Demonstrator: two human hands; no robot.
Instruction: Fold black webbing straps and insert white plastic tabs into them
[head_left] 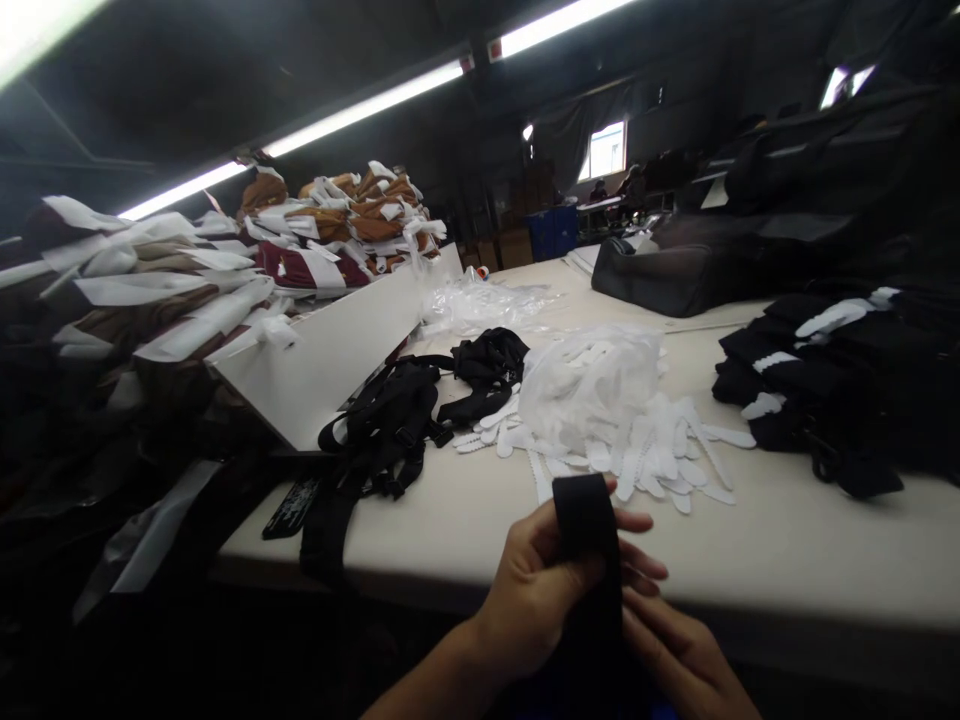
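The left hand (pixel 525 590) is pinching a wide black strap (pixel 586 520), with its thumb lying across the front and its fingers passing behind and showing beyond the far edge. The right hand (pixel 686 645) is resting close in beside it, its fingers pointing at the strap's lower edge; whether it is gripping the band or only steadying it, I cannot tell. The strap is standing up just in front of the near edge of the table (pixel 420 545), short of a heap of white strips (pixel 660 455). For good handling, the thumb should be pressing evenly across the full width, so that the band is lying flat and not twisting, while the right hand is guiding the lower part in line and keeping its fingertips out of any fold. Working clear of the loose strips should also be helping, since they could be catching underneath. The strap itself is looking matt, plain and fairly stiff, with straight edges and a square top end; its lower part is disappearing into shadow between the hands.
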